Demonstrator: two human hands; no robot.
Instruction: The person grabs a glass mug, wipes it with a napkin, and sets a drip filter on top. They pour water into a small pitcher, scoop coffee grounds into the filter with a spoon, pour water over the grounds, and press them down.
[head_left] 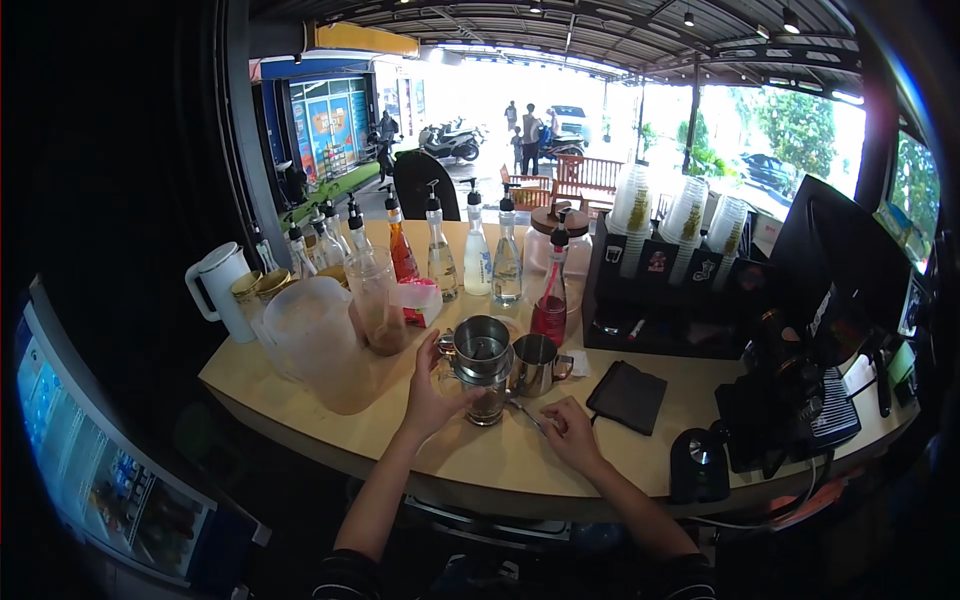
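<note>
My left hand [432,395] is wrapped round the side of a glass [486,404], which has a metal drip filter [481,345] on top. My right hand [572,432] pinches the handle of a thin metal spoon [528,412], just right of the glass. Directly behind the spoon is a steel pitcher [534,366] with its handle to the right. A folded dark cloth [629,397] lies to the right of my right hand.
Syrup pump bottles [443,262] line the back. A large frosted jug [318,345] and a white kettle [223,290] stand left. Stacked plastic cups [633,205] top a black organizer [665,300]. Black equipment [775,400] occupies the right. People [530,135] are far outside.
</note>
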